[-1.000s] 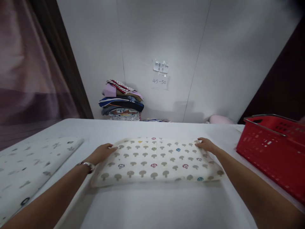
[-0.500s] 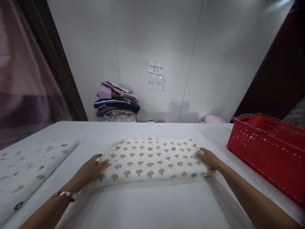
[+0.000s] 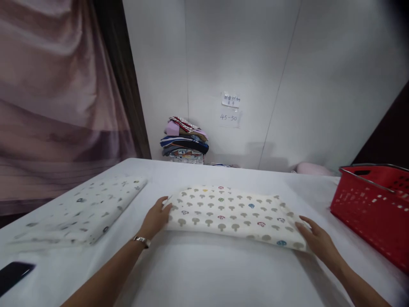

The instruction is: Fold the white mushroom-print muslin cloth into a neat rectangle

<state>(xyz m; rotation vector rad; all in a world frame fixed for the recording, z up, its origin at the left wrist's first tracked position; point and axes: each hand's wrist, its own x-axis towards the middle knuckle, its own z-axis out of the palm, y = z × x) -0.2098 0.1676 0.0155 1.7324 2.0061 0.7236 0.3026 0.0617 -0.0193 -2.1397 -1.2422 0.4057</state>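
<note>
A folded white cloth printed with small mushrooms (image 3: 230,211) lies flat on the white table (image 3: 204,273) in front of me. My left hand (image 3: 157,218), a watch on its wrist, rests against the cloth's left edge with the fingers together and bent onto the fabric. My right hand (image 3: 316,241) lies at the cloth's near right corner, fingers stretched out and touching the edge. Neither hand lifts the cloth.
A second folded patterned cloth (image 3: 86,211) lies at the left of the table. A red plastic basket (image 3: 375,209) stands at the right edge. A dark phone (image 3: 12,275) sits at the near left. Folded clothes (image 3: 185,143) are stacked against the wall behind.
My hands slid from the cloth's far corners toward its near edge. The view has swung to the left, bringing the curtain and the phone into sight.
</note>
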